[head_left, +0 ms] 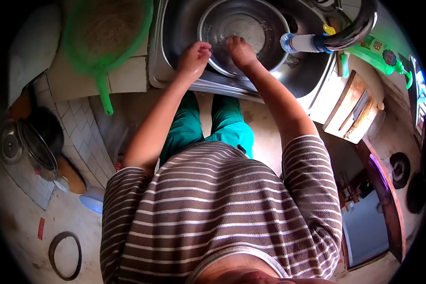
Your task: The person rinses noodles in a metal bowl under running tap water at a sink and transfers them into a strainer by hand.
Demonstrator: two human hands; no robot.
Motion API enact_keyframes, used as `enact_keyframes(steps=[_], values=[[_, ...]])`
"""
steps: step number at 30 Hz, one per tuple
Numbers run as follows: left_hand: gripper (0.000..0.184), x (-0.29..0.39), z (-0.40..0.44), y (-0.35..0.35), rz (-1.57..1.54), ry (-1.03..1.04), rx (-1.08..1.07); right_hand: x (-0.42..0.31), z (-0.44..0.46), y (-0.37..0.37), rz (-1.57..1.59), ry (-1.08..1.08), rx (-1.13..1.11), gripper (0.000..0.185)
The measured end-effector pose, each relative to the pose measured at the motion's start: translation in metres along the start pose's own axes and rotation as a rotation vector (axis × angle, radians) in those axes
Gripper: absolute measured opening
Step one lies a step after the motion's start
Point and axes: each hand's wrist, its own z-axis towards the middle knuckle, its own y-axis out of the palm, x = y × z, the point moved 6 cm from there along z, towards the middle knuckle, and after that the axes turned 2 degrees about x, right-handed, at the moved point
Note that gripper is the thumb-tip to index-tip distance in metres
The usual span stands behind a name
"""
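- in the head view, the metal basin (pixel 217 28) sits inside the sink (pixel 180 28), with what looks like shallow water in it.
- the right hand (pixel 241 51) is over the basin with fingers bent inward; i cannot tell whether it grasps anything.
- the left hand (pixel 194 57) is curled near the basin's left rim; whether it pinches something small or nothing, i cannot tell.
- the left wrist looks shiny, probably wet, so a small item could slip from the fingers and drop into the basin or sink.
- pressing on the near rim could tip the basin and spill it.
- the faucet (pixel 357 33) ends in a nozzle (pixel 299 43) over the basin's right rim; lifting there could knock it.
- to the left, a green strainer (pixel 109 28) rests on the counter, its handle (pixel 103 94) jutting past the edge, where a swung left elbow could catch it.
- to the right, a knife (pixel 362 104) lies on the cutting board (pixel 348 97); a careless right elbow could jolt both.
- a green bottle (pixel 374 53) and a brush (pixel 343 65) crowd the space beyond the nozzle.
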Motion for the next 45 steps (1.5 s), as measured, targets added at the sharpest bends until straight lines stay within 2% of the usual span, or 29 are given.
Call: enact_keyframes(steps=[8,12,15,18,20,23,27,29,30,31,32,33,35,36,37,38,39,41,42,44,45], values=[[0.020,0.012,-0.012,0.021,0.120,0.046,-0.042,-0.001,0.005,0.006,-0.033,-0.094,0.029,0.012],[0.016,0.023,-0.021,0.028,0.176,0.212,-0.057,0.011,0.008,0.007,0.097,-0.014,0.096,0.009],[0.014,0.026,-0.030,0.029,0.181,0.247,-0.083,0.025,0.004,-0.024,0.480,0.313,0.142,0.011],[0.013,0.030,-0.034,0.027,0.210,0.304,-0.078,0.034,-0.009,-0.047,0.893,0.602,0.069,0.015],[0.012,0.035,-0.036,0.022,0.213,0.325,-0.064,0.031,-0.014,-0.067,1.087,0.614,0.123,0.014],[0.011,0.031,-0.034,0.022,0.289,0.363,-0.058,0.011,-0.011,-0.101,1.263,0.580,0.206,0.013],[0.010,0.032,-0.037,0.021,0.160,0.457,-0.050,-0.075,0.016,-0.208,1.458,0.256,0.365,0.013],[0.011,0.013,-0.033,0.032,0.150,0.491,0.017,-0.112,0.037,-0.240,1.374,0.053,0.385,0.022],[0.011,0.011,-0.030,0.034,0.139,0.516,0.085,-0.133,0.049,-0.257,1.451,-0.164,0.470,0.015],[0.018,0.009,-0.030,0.038,-0.364,0.352,-0.080,-0.154,0.059,-0.262,1.578,-0.035,0.529,0.022],[0.019,0.009,-0.033,0.038,-0.487,0.280,-0.186,-0.175,0.076,-0.279,1.299,-0.205,0.613,0.027],[0.020,0.009,-0.037,0.038,-0.603,0.196,-0.283,-0.192,0.085,-0.289,1.269,-0.108,0.447,0.030],[0.012,0.017,-0.037,0.032,-0.571,0.301,-0.259,-0.226,0.137,-0.252,0.726,-0.216,0.646,0.029],[0.008,0.021,-0.037,0.029,-0.555,0.353,-0.246,-0.234,0.149,-0.228,0.717,-0.206,0.651,0.029],[0.008,0.015,-0.035,0.028,-0.161,0.449,-0.156,-0.244,0.156,-0.204,0.463,-0.203,0.677,0.028],[0.010,0.013,-0.034,0.028,0.022,0.415,-0.164,-0.248,0.159,-0.193,0.209,-0.199,0.694,0.029],[0.011,0.010,-0.033,0.028,0.208,0.388,-0.179,-0.245,0.153,-0.199,0.204,-0.193,0.696,0.029],[0.010,0.009,-0.030,0.029,0.174,0.376,-0.185,-0.229,0.124,-0.216,0.632,-0.155,0.653,0.033],[0.010,0.009,-0.031,0.030,0.144,0.365,-0.193,-0.222,0.111,-0.219,0.633,-0.147,0.647,0.033],[0.010,0.016,-0.033,0.027,0.123,0.340,-0.234,-0.202,0.081,-0.231,0.873,-0.251,0.797,0.034],[0.013,0.021,-0.034,0.026,0.155,0.350,-0.246,-0.192,0.068,-0.226,0.892,-0.222,0.748,0.032]])
